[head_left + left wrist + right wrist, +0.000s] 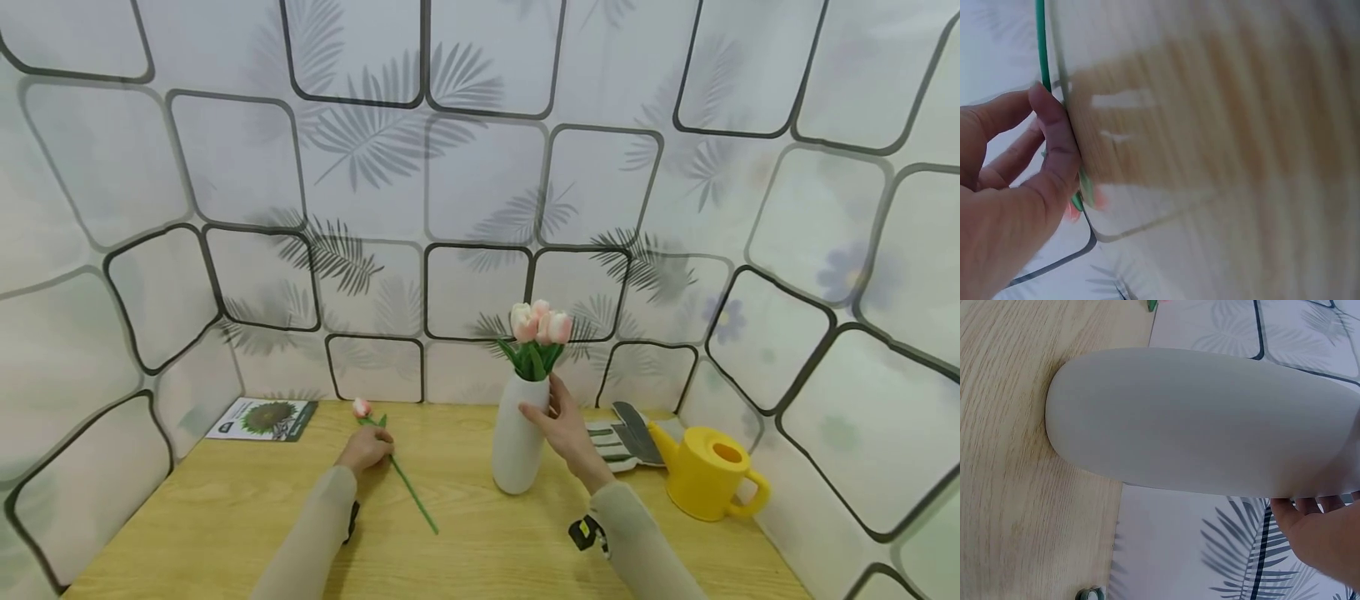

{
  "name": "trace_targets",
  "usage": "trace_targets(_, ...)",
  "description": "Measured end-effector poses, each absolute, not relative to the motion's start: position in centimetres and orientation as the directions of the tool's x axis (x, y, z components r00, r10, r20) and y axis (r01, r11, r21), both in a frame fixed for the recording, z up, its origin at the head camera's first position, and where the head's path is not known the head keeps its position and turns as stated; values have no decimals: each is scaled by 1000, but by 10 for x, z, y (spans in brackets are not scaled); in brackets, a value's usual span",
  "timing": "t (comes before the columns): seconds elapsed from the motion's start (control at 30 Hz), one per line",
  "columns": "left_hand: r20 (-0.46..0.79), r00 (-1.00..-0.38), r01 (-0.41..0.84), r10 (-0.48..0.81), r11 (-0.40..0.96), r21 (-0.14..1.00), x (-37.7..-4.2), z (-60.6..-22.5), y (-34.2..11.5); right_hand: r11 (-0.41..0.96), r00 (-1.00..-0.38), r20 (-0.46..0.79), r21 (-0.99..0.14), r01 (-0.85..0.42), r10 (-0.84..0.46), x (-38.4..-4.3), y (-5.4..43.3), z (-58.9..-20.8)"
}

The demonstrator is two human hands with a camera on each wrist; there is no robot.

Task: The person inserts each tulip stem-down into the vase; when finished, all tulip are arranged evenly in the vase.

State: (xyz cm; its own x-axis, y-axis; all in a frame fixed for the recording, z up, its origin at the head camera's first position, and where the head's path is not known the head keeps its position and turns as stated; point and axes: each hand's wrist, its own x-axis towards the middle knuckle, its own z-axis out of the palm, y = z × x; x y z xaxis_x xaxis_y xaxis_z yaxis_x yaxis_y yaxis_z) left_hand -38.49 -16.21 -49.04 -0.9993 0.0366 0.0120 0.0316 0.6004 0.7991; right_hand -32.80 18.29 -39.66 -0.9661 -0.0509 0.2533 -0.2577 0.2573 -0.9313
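A tall white vase stands on the table, with several pale pink tulips and their green leaves rising from its mouth. My right hand grips the vase's upper side, just below the rim. In the right wrist view the smooth vase body fills the middle, and the fingers of the right hand lie along its upper part. To the left, a single pink tulip points its bloom toward the back wall. My left hand pinches its thin green stem between thumb and finger, low over the table.
A yellow watering can stands at the right, its spout toward the vase. Behind the right hand lie striped gloves and a dark grey blade-shaped tool. A sunflower-printed card rests at the back left. Patterned walls enclose the table.
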Motion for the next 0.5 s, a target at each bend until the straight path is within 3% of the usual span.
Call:
trace_targets(0.3, -4, -996, -40, -85, 424, 905, -383, -494, -158, 259, -967, 249, -932, -254, -55, -327, 183, -398)
trace_targets(0.5, 58, -978, -46, -199, 480, 876, -382, -487, -155, 252, -970, 235, -936, -244, -65, -318, 181, -387)
